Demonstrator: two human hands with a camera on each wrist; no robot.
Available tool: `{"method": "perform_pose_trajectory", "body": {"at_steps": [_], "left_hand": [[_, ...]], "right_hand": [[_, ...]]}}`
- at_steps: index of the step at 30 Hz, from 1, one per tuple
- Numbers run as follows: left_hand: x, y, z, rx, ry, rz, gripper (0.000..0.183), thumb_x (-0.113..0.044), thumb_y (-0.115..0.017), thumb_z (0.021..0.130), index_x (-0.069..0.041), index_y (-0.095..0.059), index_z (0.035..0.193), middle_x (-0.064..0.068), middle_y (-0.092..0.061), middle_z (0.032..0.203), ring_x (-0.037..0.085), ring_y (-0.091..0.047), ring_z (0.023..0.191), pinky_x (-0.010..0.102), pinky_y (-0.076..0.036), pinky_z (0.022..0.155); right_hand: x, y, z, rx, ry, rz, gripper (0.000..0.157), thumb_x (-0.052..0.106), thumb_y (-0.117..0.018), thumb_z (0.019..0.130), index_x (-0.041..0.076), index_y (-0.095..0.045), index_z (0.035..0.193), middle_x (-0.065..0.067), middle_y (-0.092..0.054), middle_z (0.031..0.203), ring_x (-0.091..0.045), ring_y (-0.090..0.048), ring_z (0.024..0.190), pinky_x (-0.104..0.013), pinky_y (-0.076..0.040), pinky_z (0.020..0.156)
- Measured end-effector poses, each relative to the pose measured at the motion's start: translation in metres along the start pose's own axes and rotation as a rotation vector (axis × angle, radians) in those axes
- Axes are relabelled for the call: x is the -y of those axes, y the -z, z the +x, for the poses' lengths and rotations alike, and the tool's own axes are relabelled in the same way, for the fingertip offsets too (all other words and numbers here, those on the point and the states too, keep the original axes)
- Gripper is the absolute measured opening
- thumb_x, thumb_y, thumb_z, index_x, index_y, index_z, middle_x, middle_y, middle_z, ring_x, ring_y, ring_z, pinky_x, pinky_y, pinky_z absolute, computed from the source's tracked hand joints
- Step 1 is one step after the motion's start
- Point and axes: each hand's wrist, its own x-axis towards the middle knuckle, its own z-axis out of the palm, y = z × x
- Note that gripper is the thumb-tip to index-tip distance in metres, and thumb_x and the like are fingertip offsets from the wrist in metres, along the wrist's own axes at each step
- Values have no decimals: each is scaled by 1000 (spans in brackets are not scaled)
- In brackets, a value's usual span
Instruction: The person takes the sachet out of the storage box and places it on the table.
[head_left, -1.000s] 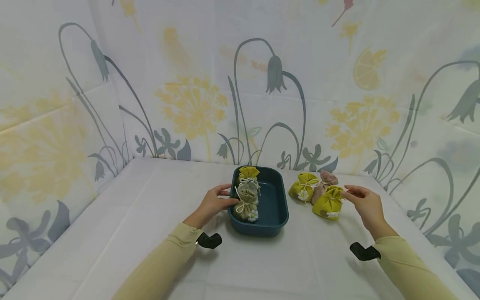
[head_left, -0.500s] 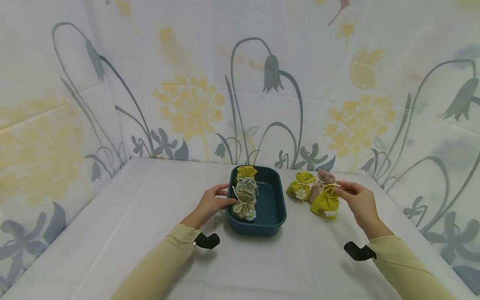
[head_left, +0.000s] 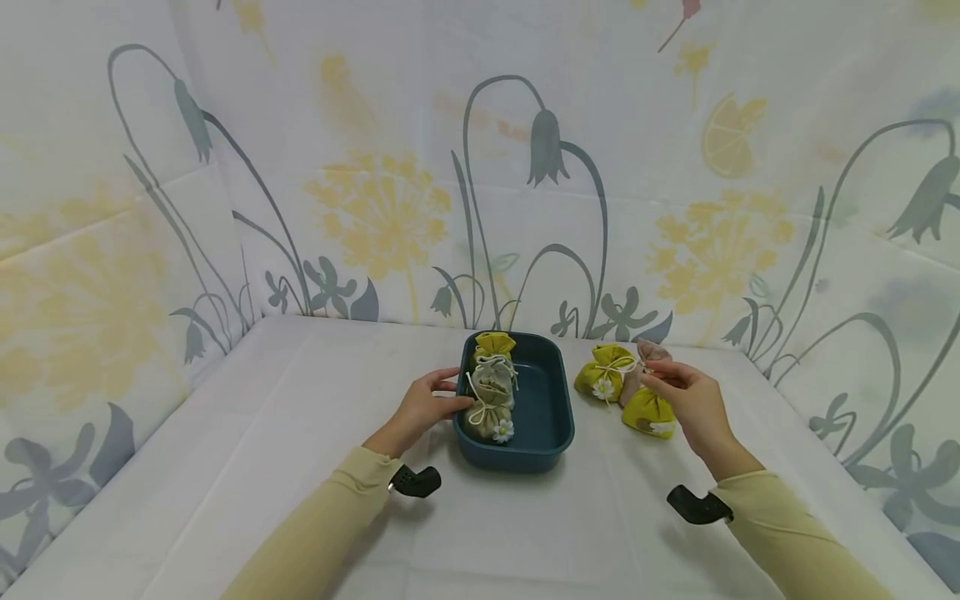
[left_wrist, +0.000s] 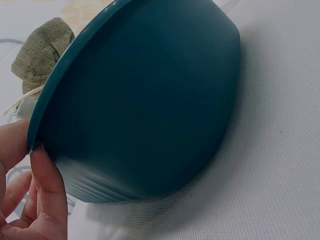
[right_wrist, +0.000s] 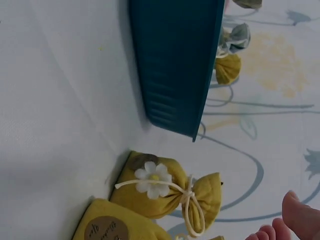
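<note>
My left hand (head_left: 423, 408) pinches the left rim of a dark teal tub (head_left: 517, 458), thumb and fingers on either side of the edge. Lined up along the tub's left side are a yellow pouch (head_left: 495, 342), a grey pouch (head_left: 493, 382) and a beige drawstring pouch (head_left: 483, 421) with a white flower. My right hand (head_left: 696, 407) reaches over a yellow pouch with a label (head_left: 647, 414), covering its neck, fingertips overlapping a pinkish pouch (head_left: 652, 352). In the right wrist view thumb and fingers stand apart, nothing visible between them.
Left of the labelled pouch, another yellow pouch (head_left: 598, 382) with a white daisy and cream cord sits on the white tabletop (head_left: 525, 533). Close behind stands a flower-printed cloth backdrop (head_left: 390, 208). Both wrists carry black camera mounts.
My right hand has moved left, from the labelled yellow pouch's right side to over its top, by the pinkish pouch. My left hand stays on the tub's rim; the pouches have hardly moved.
</note>
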Motion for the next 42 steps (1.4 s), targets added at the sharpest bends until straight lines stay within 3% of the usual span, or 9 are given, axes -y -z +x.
{"method": "perform_pose_trajectory", "body": {"at_steps": [7, 13, 21, 26, 35, 42], "left_hand": [[-23, -1, -19, 19, 2, 4, 60, -4, -70, 82, 0, -45, 136, 22, -51, 118, 18, -61, 87, 31, -53, 73], [-27, 0, -22, 12, 5, 4, 59, -5, -70, 82, -1, -46, 136, 21, -51, 118, 20, -60, 90, 32, -53, 73], [-27, -1, -22, 17, 4, -2, 59, -4, -70, 82, 0, -46, 135, 22, -51, 118, 18, -60, 88, 32, -53, 73], [-25, -1, -20, 18, 5, 0, 59, -3, -69, 82, 0, -45, 135, 22, -51, 117, 19, -60, 88, 32, -53, 73], [4, -1, 4, -6, 10, 5, 63, -11, -75, 79, -6, -48, 135, 17, -53, 117, 21, -60, 92, 34, -53, 72], [1, -1, 0, -17, 1, 16, 61, -11, -75, 79, -8, -50, 135, 16, -54, 115, 21, -60, 91, 32, -53, 72]], "right_hand": [[6, -11, -3, 43, 16, 21, 47, 23, -66, 88, -8, -55, 121, 8, -55, 91, -5, -50, 85, -13, -45, 75], [10, -23, 2, 48, 25, -18, 51, 24, -66, 88, -10, -53, 123, 2, -55, 95, -6, -50, 87, -10, -44, 75], [16, -40, 5, 66, -14, -46, 46, 24, -66, 89, -5, -56, 123, -5, -56, 99, -10, -51, 86, -15, -47, 73], [22, -51, 5, 97, 11, -11, 43, 19, -65, 89, -5, -56, 123, -6, -57, 100, -9, -51, 85, -13, -45, 69], [33, -70, 10, 136, 29, 30, 39, 13, -68, 86, -5, -59, 120, -4, -60, 93, -8, -54, 83, -19, -48, 74], [39, -85, 14, 221, 38, -13, 40, 20, -70, 85, -1, -62, 118, -5, -61, 95, -16, -55, 88, -29, -47, 81]]}}
